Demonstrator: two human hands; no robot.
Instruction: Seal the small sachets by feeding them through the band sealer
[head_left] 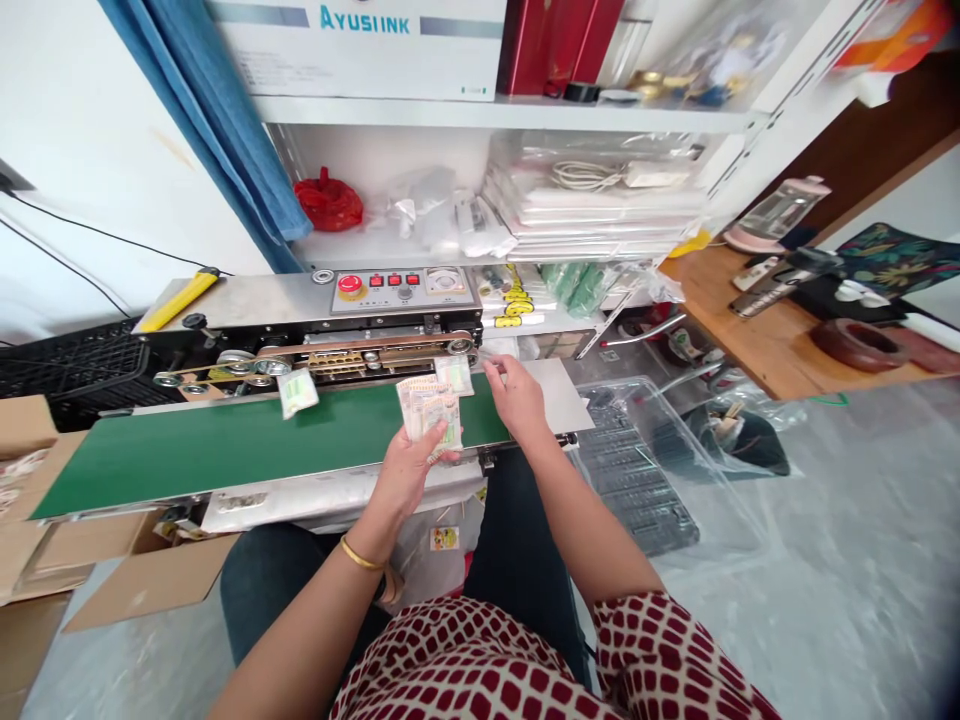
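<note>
over the near edge of the long flat green conveyor belt (pixel 225 440), the left hand (pixel 409 465) clasps a fan of small flat pale printed packets (pixel 427 400). two others lie along the back edge, one left of middle, one toward the right end. the right hand (pixel 517 397) has fingers nearly together near the back right corner; whether they hold anything, i can't tell. they look light, bendy, probably slippery; i'd pinch one by a corner.
</note>
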